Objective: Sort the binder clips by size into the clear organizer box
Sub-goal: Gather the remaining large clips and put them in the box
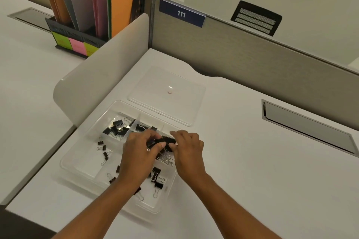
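The clear organizer box (81,158) sits lower centre of frame, lid off, most compartments already holding binder clips (117,128); sorting appears well advanced. Left hand (138,153) and right hand (187,150) together grip large clips (168,139) above the middle compartment, unplaced.

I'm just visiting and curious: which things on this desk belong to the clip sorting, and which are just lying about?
Part of the job:
black metal binder clips
clear plastic organizer box
its clear flat lid
left hand and right hand, both gripping one large clip

Just lying about:
black file rack of coloured folders
blue "111" sign
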A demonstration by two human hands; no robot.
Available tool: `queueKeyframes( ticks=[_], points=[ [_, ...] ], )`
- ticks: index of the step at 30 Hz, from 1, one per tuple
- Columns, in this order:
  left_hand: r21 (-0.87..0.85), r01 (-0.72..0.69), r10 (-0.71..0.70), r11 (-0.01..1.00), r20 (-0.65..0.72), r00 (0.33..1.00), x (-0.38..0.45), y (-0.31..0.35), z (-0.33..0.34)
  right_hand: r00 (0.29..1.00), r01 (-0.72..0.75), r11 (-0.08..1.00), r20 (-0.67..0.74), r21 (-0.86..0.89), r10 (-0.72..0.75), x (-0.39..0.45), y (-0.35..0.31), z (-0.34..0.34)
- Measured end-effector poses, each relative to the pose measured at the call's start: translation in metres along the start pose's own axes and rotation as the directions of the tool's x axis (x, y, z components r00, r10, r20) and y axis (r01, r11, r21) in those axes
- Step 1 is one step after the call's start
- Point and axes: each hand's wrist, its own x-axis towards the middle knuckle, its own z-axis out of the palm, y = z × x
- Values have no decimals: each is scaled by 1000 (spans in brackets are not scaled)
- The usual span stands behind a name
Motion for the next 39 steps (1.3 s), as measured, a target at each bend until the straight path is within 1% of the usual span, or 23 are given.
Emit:
queueKeyframes(
  ticks=[2, 4, 7, 9, 12, 14, 16, 19, 21, 24, 27, 29, 31, 33, 36, 38, 39],
  points=[
    [101, -48, 43, 994, 51, 998, 18, -1, 10, 997, -65, 994, -25, 86, 67, -7, 5, -4],
    [203, -144, 125, 968, 107, 986, 32, 2, 19, 993, -88, 986, -60, 142, 98, -16, 10, -9],
    [314, -342, 273, 886, 244, 931, 44, 8, 31, 987, -123, 969, -77, 213, 142, -31, 17, -10],
    [352, -430, 323, 832, 323, 890, 48, 7, 40, 984, -137, 960, -79, 243, 161, -38, 22, -9],
    [395, -493, 320, 775, 428, 845, 50, 7, 52, 984, -143, 951, -65, 276, 167, -43, 29, -9],
    [465, -516, 296, 719, 467, 833, 51, 9, 57, 985, -145, 941, -48, 304, 167, -44, 31, -10],
    [516, -512, 263, 687, 480, 837, 52, 10, 58, 987, -140, 933, -29, 331, 159, -43, 34, -11],
    [564, -480, 205, 672, 482, 852, 48, 12, 56, 989, -139, 908, 4, 394, 150, -39, 36, -12],
    [575, -465, 197, 673, 467, 862, 42, 13, 53, 990, -135, 889, 16, 437, 142, -37, 37, -11],
    [548, -440, 228, 711, 413, 882, 25, 10, 47, 991, -128, 851, 34, 509, 129, -40, 38, -10],
    [540, -379, 244, 752, 307, 920, 5, 5, 37, 997, -76, 819, 16, 568, 82, -43, 39, -12],
    [556, -342, 247, 757, 240, 939, -10, -1, 27, 998, -56, 808, 4, 587, 65, -44, 38, -12],
    [580, -308, 261, 754, 165, 951, -21, -11, 14, 999, -45, 820, 24, 571, 38, -49, 36, -9],
    [625, -235, 242, 744, 75, 967, -26, -21, -5, 996, -51, 846, 88, 530, 4, -51, 35, -6],
    [708, -67, 171, 703, -77, 982, -15, -43, -41, 987, -92, 847, 158, 523, 9, -50, 33, -6],
    [733, 19, 113, 680, -130, 985, 0, -57, -64, 986, -106, 853, 164, 511, 24, -48, 29, -8],
    [730, 39, 78, 683, -126, 989, 9, -63, -72, 986, -117, 857, 163, 502, 39, -47, 27, -9]
  ],
)
